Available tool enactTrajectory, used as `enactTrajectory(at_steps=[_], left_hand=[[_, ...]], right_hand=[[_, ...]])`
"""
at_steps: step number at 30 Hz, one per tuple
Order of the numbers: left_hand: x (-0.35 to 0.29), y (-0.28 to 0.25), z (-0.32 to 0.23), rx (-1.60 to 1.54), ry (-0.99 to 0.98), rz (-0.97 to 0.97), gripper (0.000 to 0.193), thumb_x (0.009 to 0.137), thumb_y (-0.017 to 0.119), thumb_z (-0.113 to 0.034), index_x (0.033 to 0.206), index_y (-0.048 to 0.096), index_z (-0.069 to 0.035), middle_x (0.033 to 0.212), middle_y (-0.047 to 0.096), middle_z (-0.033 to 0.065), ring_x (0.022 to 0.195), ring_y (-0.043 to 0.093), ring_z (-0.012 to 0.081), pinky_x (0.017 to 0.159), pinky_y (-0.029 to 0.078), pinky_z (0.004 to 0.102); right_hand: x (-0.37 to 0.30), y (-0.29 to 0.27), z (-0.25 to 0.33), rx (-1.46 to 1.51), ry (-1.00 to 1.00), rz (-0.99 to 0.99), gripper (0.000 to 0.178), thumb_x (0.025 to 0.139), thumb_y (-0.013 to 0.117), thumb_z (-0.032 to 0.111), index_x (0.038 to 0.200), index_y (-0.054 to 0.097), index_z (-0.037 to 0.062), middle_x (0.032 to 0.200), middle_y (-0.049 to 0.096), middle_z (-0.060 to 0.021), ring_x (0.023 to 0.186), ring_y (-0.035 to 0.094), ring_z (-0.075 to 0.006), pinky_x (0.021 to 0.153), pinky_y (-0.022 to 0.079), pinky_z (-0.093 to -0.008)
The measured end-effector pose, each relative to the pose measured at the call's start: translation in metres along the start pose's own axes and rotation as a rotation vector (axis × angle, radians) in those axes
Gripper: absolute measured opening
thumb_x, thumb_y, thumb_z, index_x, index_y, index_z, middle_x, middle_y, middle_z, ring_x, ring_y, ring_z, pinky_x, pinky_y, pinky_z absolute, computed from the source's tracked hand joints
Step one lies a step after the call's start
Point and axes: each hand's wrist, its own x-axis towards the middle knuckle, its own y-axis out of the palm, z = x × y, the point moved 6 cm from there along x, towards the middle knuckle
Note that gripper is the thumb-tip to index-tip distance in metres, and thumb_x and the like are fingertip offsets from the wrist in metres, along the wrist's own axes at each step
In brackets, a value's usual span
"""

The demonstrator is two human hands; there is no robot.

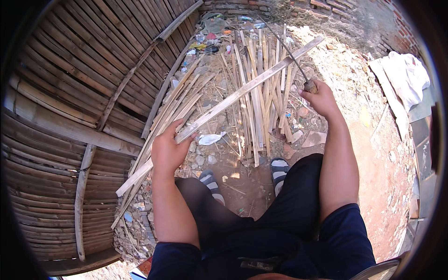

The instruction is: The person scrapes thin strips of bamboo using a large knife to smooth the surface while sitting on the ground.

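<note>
My left hand point(169, 147) is closed around a long, pale wooden slat point(233, 96). The slat runs slantwise from the lower left, through the grip, up to the far right. In my right hand point(320, 98) is the wooden handle of a long-bladed knife point(294, 58), its thin dark blade seen nearly edge-on and pointing up and away to the left. The blade crosses the slat's far part in the picture; whether they touch I cannot tell. Beyond my feet lies a loose pile of similar slats point(258, 109), partly hidden behind the held one.
More slats point(179, 105) lie along the bamboo wall point(70, 126) on my left. Scraps of litter point(211, 138) and broken brick are scattered on the ground. A brick wall point(322, 14) stands at the back, and a white cloth point(402, 77) rests at the far right. I wear striped sandals point(279, 172).
</note>
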Motion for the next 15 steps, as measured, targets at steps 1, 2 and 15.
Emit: enactTrajectory(at_steps=[1, 2, 15], left_hand=[[0.001, 0.001, 0.001, 0.000, 0.026, -0.021, 0.059, 0.080, 0.092, -0.032, 0.133, 0.075, -0.013, 0.080, 0.071, 0.0139, 0.071, 0.068, 0.0255, 0.072, 0.054, 0.0388], [0.000, 0.002, 0.000, -0.010, 0.028, -0.025, 0.059, 0.080, 0.092, -0.032, 0.133, 0.075, -0.013, 0.079, 0.071, 0.0134, 0.071, 0.068, 0.0248, 0.071, 0.054, 0.0386], [-0.002, 0.003, -0.007, -0.047, 0.025, 0.001, 0.059, 0.080, 0.092, -0.040, 0.131, 0.076, -0.016, 0.084, 0.076, 0.0179, 0.085, 0.076, 0.0366, 0.076, 0.059, 0.0434]], right_hand=[[0.001, 0.002, -0.005, -0.002, -0.017, 0.018, 0.040, 0.087, 0.084, 0.032, 0.113, 0.074, 0.0028, 0.103, 0.074, -0.0232, 0.101, 0.073, -0.0402, 0.089, 0.055, -0.0460], [-0.001, 0.005, 0.002, -0.004, -0.032, 0.040, 0.041, 0.088, 0.084, 0.032, 0.114, 0.074, 0.0028, 0.102, 0.074, -0.0230, 0.101, 0.073, -0.0403, 0.089, 0.055, -0.0463], [-0.025, 0.032, 0.062, -0.135, -0.309, 0.294, 0.038, 0.089, 0.084, 0.037, 0.106, 0.074, 0.0043, 0.085, 0.074, -0.0191, 0.087, 0.074, -0.0364, 0.080, 0.056, -0.0489]])
